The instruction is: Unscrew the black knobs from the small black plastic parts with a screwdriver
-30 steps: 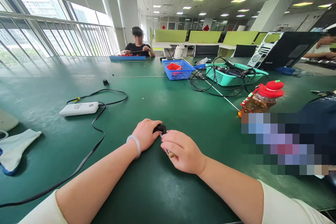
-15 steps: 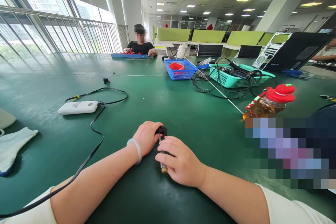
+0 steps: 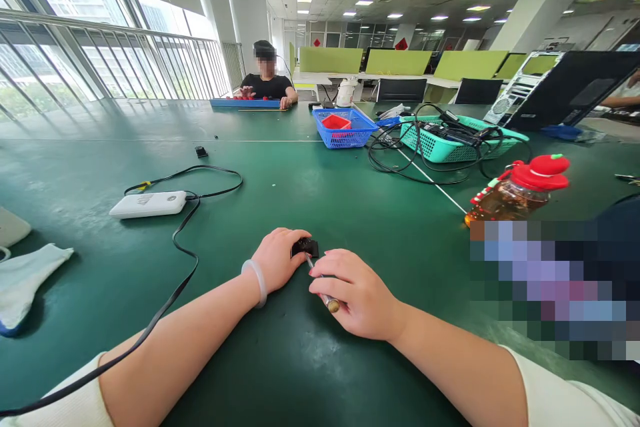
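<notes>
On the green table, my left hand (image 3: pixel 278 259) is closed around a small black block-like part (image 3: pixel 306 248), whose exact kind I cannot make out. My right hand (image 3: pixel 361 293) grips a thin screwdriver (image 3: pixel 325 293) with a metal shaft and a brass-coloured end. Its shaft slants up and left, with the tip at the near side of the black part. Whether the tip sits inside it cannot be seen. Fingers hide some of the part and of the screwdriver's handle.
A white power bank (image 3: pixel 150 204) with a black cable (image 3: pixel 175 293) lies at left. Farther back are another small black part (image 3: pixel 201 151), a blue basket (image 3: pixel 345 137), and a teal basket (image 3: pixel 435 150) of cables. A red-lidded bottle (image 3: pixel 520 197) stands right; a person (image 3: pixel 267 83) sits opposite.
My right hand has shifted slightly right and up, and the screwdriver's end has swung right, so it lies more slanted. More of the black part shows beside my left fingers.
</notes>
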A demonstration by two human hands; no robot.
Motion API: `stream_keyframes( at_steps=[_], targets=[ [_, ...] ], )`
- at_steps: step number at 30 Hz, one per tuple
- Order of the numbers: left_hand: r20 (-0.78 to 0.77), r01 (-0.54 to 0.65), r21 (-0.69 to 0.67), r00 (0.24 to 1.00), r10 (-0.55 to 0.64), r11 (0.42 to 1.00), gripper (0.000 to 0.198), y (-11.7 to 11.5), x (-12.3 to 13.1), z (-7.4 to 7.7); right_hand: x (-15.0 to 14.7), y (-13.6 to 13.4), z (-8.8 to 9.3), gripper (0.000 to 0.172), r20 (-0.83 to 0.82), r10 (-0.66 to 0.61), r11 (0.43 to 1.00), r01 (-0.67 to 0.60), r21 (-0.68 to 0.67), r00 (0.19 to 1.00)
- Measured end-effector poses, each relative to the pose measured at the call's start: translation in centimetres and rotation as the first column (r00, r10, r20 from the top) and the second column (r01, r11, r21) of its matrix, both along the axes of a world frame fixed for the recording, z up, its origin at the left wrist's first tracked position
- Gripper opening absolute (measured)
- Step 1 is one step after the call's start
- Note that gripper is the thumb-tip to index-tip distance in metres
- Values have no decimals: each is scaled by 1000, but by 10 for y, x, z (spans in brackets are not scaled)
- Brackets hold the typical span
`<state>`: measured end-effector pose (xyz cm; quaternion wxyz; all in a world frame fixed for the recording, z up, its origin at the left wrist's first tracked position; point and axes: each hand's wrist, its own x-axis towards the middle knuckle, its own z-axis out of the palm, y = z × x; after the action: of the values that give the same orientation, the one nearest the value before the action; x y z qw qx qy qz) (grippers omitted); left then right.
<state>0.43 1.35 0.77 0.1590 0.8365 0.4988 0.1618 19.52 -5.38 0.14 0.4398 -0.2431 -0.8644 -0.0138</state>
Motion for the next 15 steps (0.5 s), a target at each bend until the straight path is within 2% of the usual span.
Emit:
stream_keyframes(
  at_steps=[11, 15],
  targets=[
    [33, -7, 6, 999, 7, 1000, 34, 3, -2, -5, 1, 0, 6, 26, -66, -34, 999, 32, -36, 997],
    [26, -5, 8, 1000, 5, 1000, 37, 3, -2, -6, 1, 0, 7, 20, -153, -114, 987, 93, -134, 982]
  ],
)
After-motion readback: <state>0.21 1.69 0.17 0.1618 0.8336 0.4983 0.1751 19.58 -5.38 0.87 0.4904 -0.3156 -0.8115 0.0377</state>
